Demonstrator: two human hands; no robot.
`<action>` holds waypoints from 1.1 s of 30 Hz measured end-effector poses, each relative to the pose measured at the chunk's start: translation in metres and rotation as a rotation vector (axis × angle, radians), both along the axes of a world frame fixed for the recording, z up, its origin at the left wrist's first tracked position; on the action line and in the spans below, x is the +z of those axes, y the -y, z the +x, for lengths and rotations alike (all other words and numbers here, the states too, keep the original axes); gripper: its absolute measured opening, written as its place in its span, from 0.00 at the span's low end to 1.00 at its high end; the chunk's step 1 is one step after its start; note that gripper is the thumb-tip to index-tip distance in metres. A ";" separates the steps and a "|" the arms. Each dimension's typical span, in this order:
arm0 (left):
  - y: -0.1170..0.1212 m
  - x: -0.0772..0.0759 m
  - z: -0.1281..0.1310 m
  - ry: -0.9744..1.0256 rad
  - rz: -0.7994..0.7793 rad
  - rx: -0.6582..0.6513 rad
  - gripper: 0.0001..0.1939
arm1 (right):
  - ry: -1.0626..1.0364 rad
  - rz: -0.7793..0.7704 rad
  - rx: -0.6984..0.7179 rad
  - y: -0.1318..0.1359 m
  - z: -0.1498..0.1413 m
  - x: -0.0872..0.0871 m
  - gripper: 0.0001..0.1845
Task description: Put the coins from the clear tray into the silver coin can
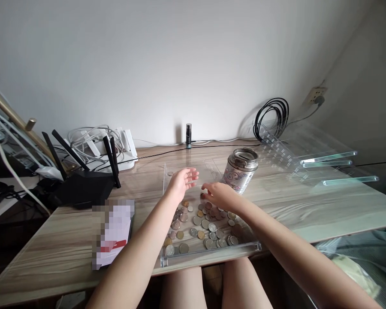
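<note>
A clear acrylic tray (212, 251) lies on the wooden desk in front of me, with several silver and copper coins (199, 227) spread across it. My left hand (182, 181) hovers over the tray's far part, palm turned inward, fingers loosely spread, holding nothing. My right hand (220, 196) reaches down to the coins at the tray's middle, its fingertips pinched together on a coin I can barely make out. A patterned metal money tin (241, 169) with a slot in its lid stands just right of the tray.
A black router (83, 182) with antennas and tangled white cables sits at the left. A phone (114, 234) lies by my left forearm. Clear acrylic shelves (309, 161) and a black cable coil stand at the right. A small dark bottle (188, 135) stands by the wall.
</note>
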State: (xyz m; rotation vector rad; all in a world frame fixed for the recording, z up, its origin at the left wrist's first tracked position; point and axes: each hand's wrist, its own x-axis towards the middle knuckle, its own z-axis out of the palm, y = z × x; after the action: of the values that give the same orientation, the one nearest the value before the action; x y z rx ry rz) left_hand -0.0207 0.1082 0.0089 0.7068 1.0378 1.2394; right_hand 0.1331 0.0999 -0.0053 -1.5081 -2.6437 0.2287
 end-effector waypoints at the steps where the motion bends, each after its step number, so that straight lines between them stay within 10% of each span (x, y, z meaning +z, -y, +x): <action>1: 0.001 0.000 0.000 -0.015 0.006 -0.012 0.09 | 0.012 -0.028 -0.006 -0.005 -0.002 -0.005 0.15; 24: 0.006 0.000 0.004 -0.467 0.128 -0.195 0.08 | -0.154 -0.375 0.203 0.000 0.015 0.002 0.10; 33: 0.010 -0.004 0.001 -1.104 0.317 -0.291 0.11 | -0.078 -0.305 0.173 0.013 0.014 0.004 0.10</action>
State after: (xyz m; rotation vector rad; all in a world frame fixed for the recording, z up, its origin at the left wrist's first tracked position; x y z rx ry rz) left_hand -0.0198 0.0978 0.0050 1.8295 1.5354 0.7091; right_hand 0.1473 0.0873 -0.0017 -1.3066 -2.7735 0.7181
